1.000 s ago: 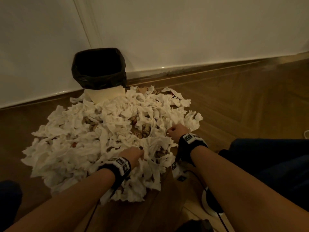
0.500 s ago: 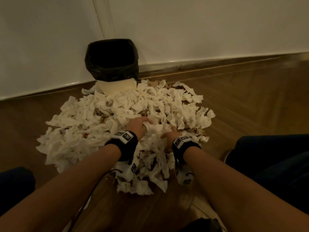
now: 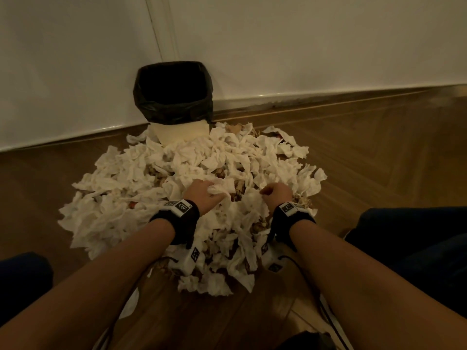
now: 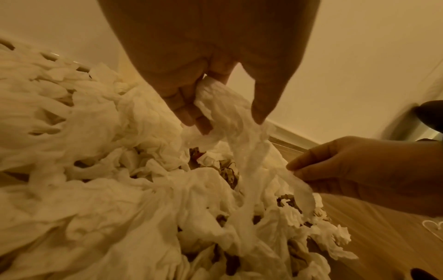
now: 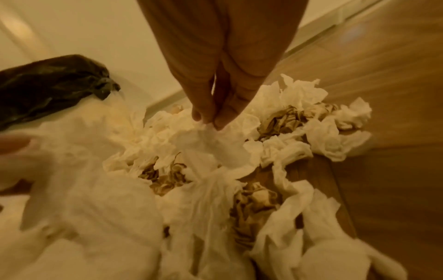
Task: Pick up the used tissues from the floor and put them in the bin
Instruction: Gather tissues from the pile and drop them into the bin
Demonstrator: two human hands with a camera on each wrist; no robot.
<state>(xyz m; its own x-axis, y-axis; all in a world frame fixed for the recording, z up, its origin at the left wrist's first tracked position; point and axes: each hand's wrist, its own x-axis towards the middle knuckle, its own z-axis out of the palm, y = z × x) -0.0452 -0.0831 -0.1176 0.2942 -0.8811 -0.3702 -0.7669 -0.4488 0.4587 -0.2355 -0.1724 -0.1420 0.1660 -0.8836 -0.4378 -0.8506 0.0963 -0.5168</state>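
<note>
Head view: we see a person kneeling on a wood floor (image 3: 379, 157) before a wide heap of used tissues (image 3: 141, 178), both hands low in its near side. The left hand (image 3: 202, 195) has its fingers curled round a crumpled tissue (image 3: 218, 194); the left wrist view shows fingers and thumb gathering that sheet, which trails down toward the heap. The right hand (image 3: 276, 194) pinches the corner of another tissue (image 5: 210, 144) between thumb and fingertips (image 5: 221, 117), as the right wrist view makes plain. Among the white sheets we note some brown, stained ones. The bin (image 3: 174, 93), lined with a black bag, stands against the white wall (image 3: 303, 41) just beyond the far edge of the heap, with tissues lying up against its pale base. We cannot see whether anything lies inside it.

We judge the step in hand to be the grab: both hands have taken hold, and almost the whole heap remains on the floor. The next move calls for lifting both handfuls clear of the tangle, carrying them forward over the heap, and letting go above the bin's mouth. Loose sheets may drag along or drop short.
</note>
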